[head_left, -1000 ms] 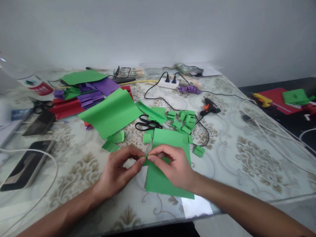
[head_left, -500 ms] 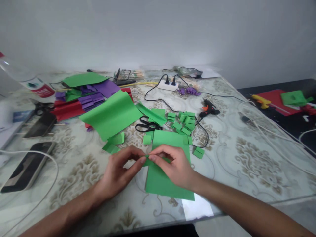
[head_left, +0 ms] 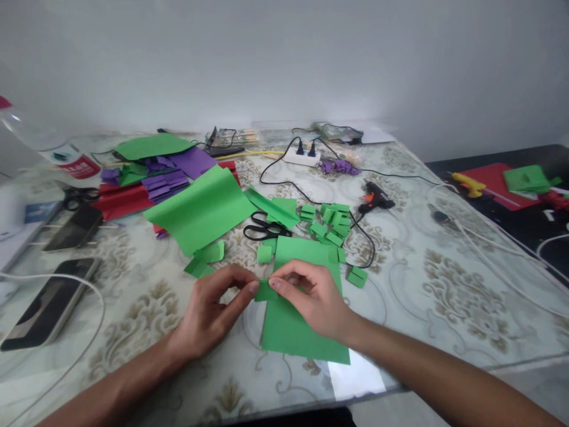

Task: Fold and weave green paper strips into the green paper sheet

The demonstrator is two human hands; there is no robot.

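Observation:
Both hands meet over a green paper sheet (head_left: 293, 332) lying near the table's front edge. My left hand (head_left: 213, 314) and my right hand (head_left: 311, 299) each pinch an end of a small green paper piece (head_left: 265, 291) with thumb and fingertips. A pile of small folded green pieces (head_left: 333, 219) lies just beyond the sheet. Black scissors (head_left: 265, 226) rest behind the sheet, to the left of that pile.
A large curled green sheet (head_left: 200, 207), purple and red paper (head_left: 155, 178) lie at back left. A black glue gun (head_left: 376, 196) and a white power strip (head_left: 302, 155) with cords sit at the back. Two phones (head_left: 53, 299) lie at left. A dark side table (head_left: 511, 196) stands at right.
The small green piece between my fingertips shows a little more, flatter and lower. Both hands stay in nearly the same place.

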